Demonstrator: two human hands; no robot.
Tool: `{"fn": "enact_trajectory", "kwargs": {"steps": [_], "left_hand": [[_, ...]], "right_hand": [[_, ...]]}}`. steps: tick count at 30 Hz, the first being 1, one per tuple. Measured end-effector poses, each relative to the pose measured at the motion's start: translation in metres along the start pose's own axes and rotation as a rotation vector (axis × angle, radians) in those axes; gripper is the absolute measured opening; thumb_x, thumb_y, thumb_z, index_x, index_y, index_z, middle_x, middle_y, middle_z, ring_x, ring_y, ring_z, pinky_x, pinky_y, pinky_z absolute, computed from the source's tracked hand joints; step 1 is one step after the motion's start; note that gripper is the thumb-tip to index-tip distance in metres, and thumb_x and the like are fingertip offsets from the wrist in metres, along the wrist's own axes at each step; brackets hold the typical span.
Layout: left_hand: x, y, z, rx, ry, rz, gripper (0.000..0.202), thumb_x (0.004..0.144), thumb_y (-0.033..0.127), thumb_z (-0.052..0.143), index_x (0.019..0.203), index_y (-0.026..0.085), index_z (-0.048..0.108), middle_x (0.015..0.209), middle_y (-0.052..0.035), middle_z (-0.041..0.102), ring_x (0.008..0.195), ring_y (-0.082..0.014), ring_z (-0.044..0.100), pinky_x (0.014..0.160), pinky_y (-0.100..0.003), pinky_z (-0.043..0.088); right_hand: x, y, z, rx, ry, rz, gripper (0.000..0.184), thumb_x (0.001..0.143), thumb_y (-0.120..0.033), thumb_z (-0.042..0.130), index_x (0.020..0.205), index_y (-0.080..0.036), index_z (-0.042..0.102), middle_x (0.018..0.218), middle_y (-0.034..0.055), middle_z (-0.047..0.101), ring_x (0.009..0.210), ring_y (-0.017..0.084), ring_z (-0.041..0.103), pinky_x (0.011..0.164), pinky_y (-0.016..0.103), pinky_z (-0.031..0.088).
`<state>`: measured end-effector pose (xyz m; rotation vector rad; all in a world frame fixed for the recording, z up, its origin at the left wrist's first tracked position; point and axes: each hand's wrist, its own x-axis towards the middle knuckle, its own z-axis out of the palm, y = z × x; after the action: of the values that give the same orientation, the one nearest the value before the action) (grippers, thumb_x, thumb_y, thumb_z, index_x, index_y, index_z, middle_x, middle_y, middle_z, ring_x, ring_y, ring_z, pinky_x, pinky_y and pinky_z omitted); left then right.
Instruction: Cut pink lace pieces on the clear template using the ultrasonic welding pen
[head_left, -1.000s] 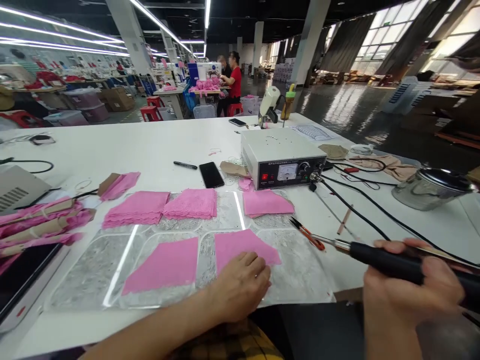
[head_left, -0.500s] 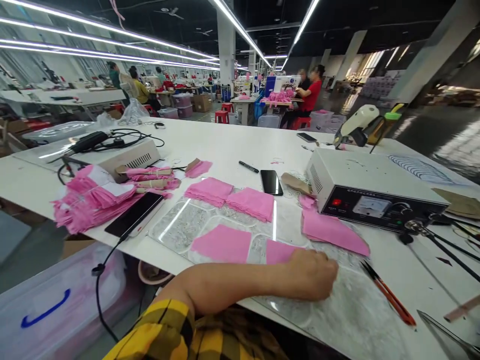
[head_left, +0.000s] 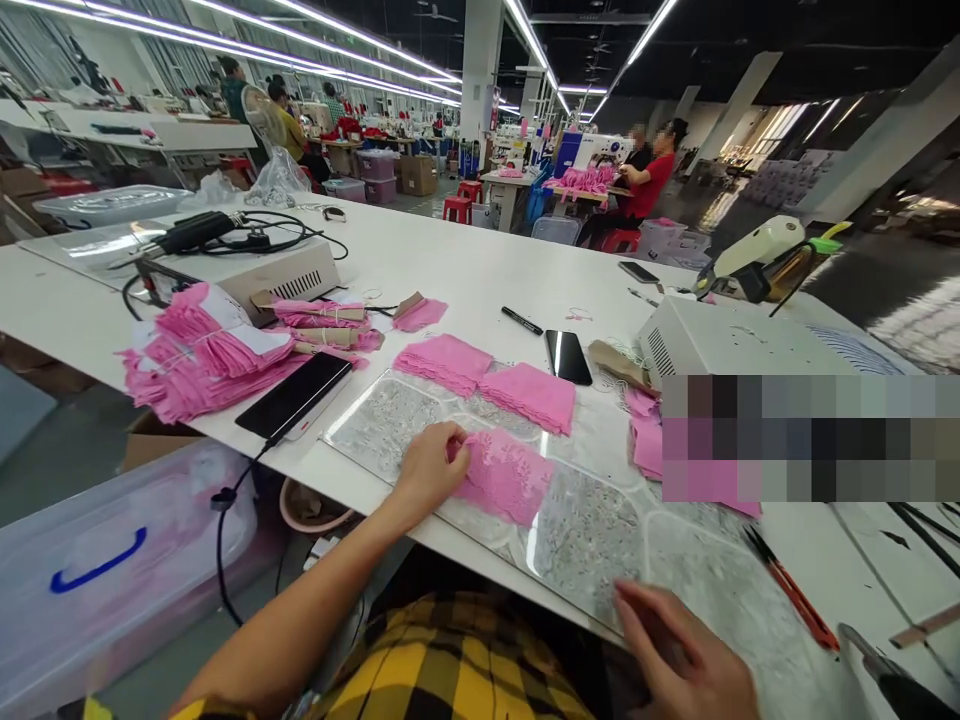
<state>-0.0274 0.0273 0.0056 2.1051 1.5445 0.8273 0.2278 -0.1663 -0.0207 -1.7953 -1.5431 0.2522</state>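
Note:
My left hand (head_left: 431, 465) is closed on the left edge of a pink fabric piece (head_left: 514, 475), its thumb and fingers pinched together. The piece lies on a clear-topped mat (head_left: 592, 520) and shows a pale, mottled pattern on its face. Low in the picture, my right hand (head_left: 686, 655) hovers over the mat's near side, fingers apart and nothing visible between them. Just beyond the held piece are two stacks of pink fabric, a left stack (head_left: 444, 362) and a right stack (head_left: 529, 395).
A phone (head_left: 568, 357) and a black pen (head_left: 523, 320) lie behind the stacks. Bundled pink fabric (head_left: 202, 355) and a larger dark phone (head_left: 295, 395) are at left. Orange-handled tweezers (head_left: 795, 590) lie at right. Pixelation hides part of the box-shaped machine (head_left: 750, 340).
My left hand has moved left from the right-hand pink piece and now pinches a patterned piece. The two separate flat pieces no longer show. My right hand has come into view.

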Motion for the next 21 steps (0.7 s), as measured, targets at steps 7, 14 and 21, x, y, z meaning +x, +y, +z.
{"fn": "enact_trajectory", "kwargs": {"steps": [7, 14, 21], "left_hand": [[-0.022, -0.026, -0.001, 0.022, 0.127, 0.037, 0.011, 0.080, 0.011, 0.053, 0.080, 0.020, 0.059, 0.108, -0.0062, 0.068, 0.106, -0.0249, 0.059, 0.094, -0.045, 0.043], [-0.036, -0.042, -0.016, 0.025, 0.105, 0.183, 0.017, 0.082, 0.015, 0.056, 0.098, 0.019, 0.061, 0.117, -0.0103, 0.065, 0.113, -0.0266, 0.059, 0.097, -0.048, 0.047], [-0.028, -0.073, -0.044, 0.079, -0.095, 0.537, 0.018, 0.089, 0.022, 0.063, 0.106, 0.024, 0.069, 0.132, -0.0110, 0.059, 0.119, -0.0256, 0.059, 0.098, -0.042, 0.051]], "right_hand": [[0.069, -0.043, 0.057, 0.033, -0.073, -0.461, 0.015, 0.088, -0.024, 0.057, 0.097, -0.023, 0.069, 0.086, 0.0050, 0.071, 0.077, 0.018, 0.070, 0.066, 0.028, 0.059], [0.077, -0.052, 0.067, -0.040, -0.128, -0.529, 0.017, 0.087, -0.024, 0.060, 0.102, -0.023, 0.067, 0.089, 0.0052, 0.070, 0.080, 0.017, 0.069, 0.068, 0.028, 0.059], [0.086, -0.048, 0.078, 0.004, -0.176, -0.527, 0.015, 0.091, -0.025, 0.053, 0.091, -0.025, 0.068, 0.083, 0.0020, 0.069, 0.072, 0.014, 0.068, 0.062, 0.023, 0.055]]}}
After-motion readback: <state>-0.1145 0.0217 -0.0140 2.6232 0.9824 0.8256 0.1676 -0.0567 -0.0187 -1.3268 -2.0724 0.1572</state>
